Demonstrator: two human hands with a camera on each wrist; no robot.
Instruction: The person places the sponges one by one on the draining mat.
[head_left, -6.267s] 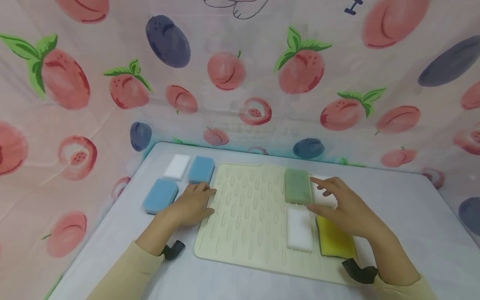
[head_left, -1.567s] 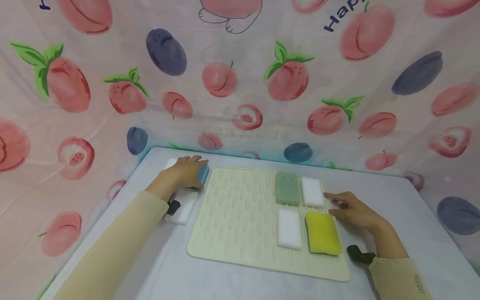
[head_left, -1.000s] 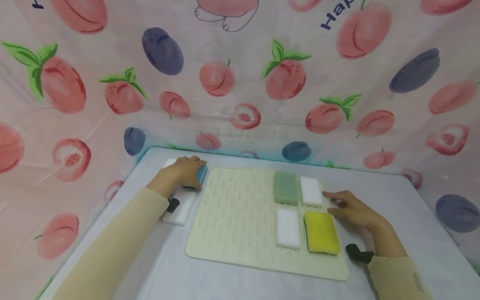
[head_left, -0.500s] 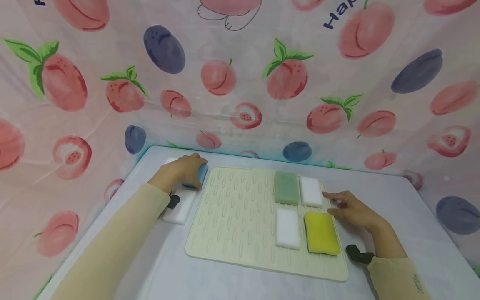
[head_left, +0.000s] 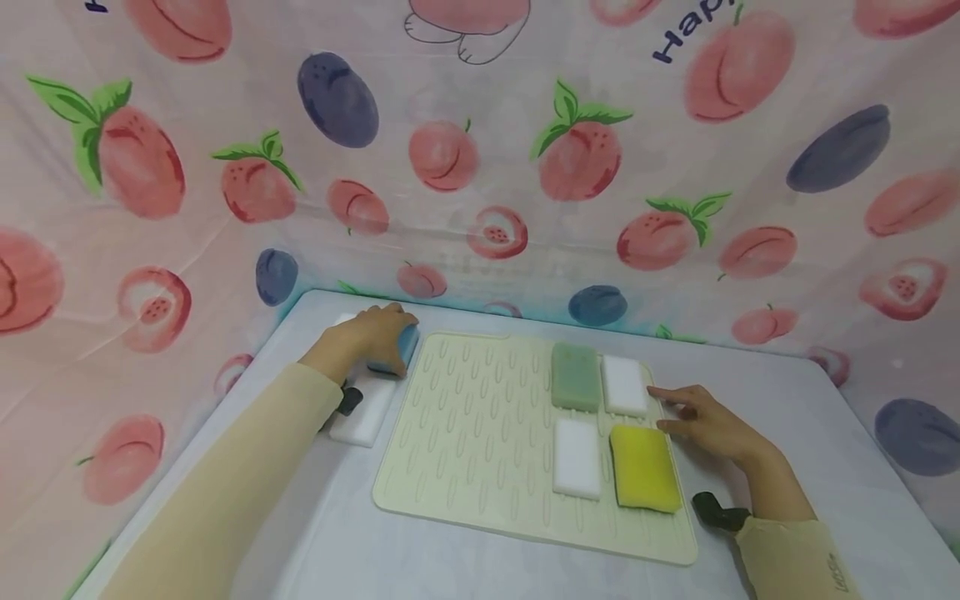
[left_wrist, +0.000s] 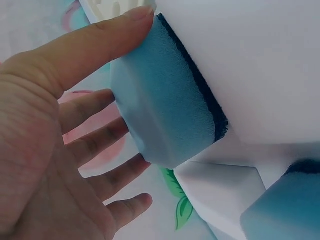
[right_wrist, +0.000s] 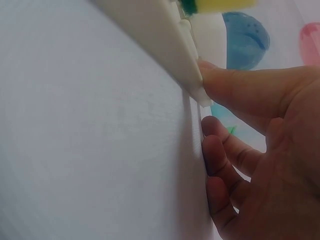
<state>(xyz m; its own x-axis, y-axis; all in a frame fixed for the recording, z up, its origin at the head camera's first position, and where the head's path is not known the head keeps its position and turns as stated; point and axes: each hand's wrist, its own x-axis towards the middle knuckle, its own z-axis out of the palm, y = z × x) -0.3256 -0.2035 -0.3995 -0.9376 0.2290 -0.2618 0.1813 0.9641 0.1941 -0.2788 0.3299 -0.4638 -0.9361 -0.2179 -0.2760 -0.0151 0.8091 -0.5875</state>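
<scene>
In the head view my left hand point(head_left: 375, 337) grips a blue sponge point(head_left: 406, 346) just left of the cream ribbed mat point(head_left: 465, 417). The left wrist view shows its thumb on one edge and the fingertips point(left_wrist: 137, 162) on the opposite side; a dark layer lines the sponge. My right hand point(head_left: 708, 422) rests at the mat's right edge beside a white sponge point(head_left: 625, 386), its thumb point(right_wrist: 240, 87) touching the rim and its other fingers loosely bent on the table. A green sponge point(head_left: 576, 377), another white sponge point(head_left: 577, 458) and a yellow sponge point(head_left: 645, 468) lie on the mat.
A white sponge point(head_left: 363, 421) lies left of the mat below my left hand, and another white one point(head_left: 343, 318) is mostly hidden behind it. A second blue sponge point(left_wrist: 287, 202) shows in the left wrist view. A fruit-print curtain point(head_left: 495, 167) stands behind the table.
Since the oldest frame, my left hand has gone from the mat's left edge back to the blue sponge, and my right hand has drawn right to the mat's edge. Lately the left fingers bend more.
</scene>
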